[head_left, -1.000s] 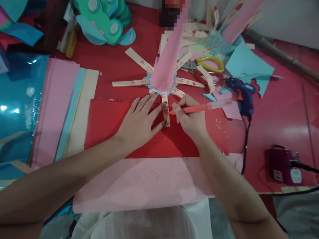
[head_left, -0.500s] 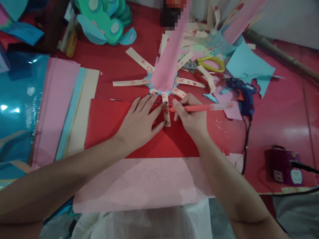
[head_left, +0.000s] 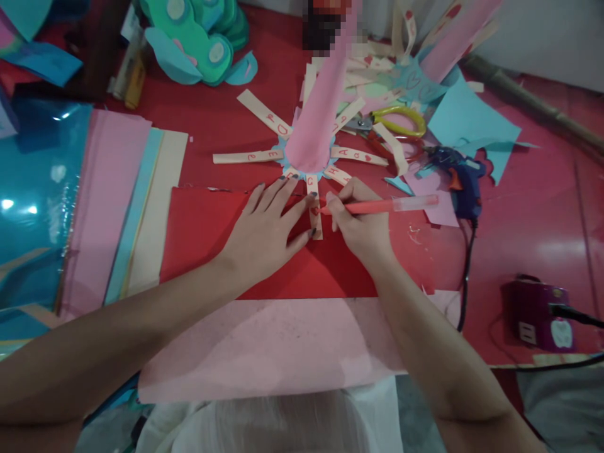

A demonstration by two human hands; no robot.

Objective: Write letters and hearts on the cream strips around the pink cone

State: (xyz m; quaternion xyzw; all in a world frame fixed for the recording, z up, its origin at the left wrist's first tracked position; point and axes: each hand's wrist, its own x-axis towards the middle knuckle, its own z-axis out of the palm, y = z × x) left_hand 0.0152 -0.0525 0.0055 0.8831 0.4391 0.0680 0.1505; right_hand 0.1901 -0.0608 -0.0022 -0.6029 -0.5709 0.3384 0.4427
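Note:
A pink paper cone (head_left: 315,126) rises from a scalloped blue base, with several cream paper strips lettered in red fanning out around it. My left hand (head_left: 264,239) lies flat with fingers spread, its index finger and thumb touching the strip (head_left: 317,231) that points toward me. That strip bears a red G and a small red heart. In my right hand (head_left: 363,223) is a red felt-tip pen (head_left: 372,206), its tip at the heart. Beneath both hands is a red sheet (head_left: 202,233), on top of a pale pink sheet (head_left: 292,352).
To the right are yellow-handled scissors (head_left: 401,119), a blue glue gun (head_left: 465,182) with its cord, and a purple power box (head_left: 542,314). Coloured paper sheets (head_left: 106,207) are stacked at left. Green foam cutouts (head_left: 202,44) and a second pink cone (head_left: 457,38) stand at the back.
My right hand and the pen have shifted very slightly left, and the red heart's outline looks more filled. My left hand keeps its place.

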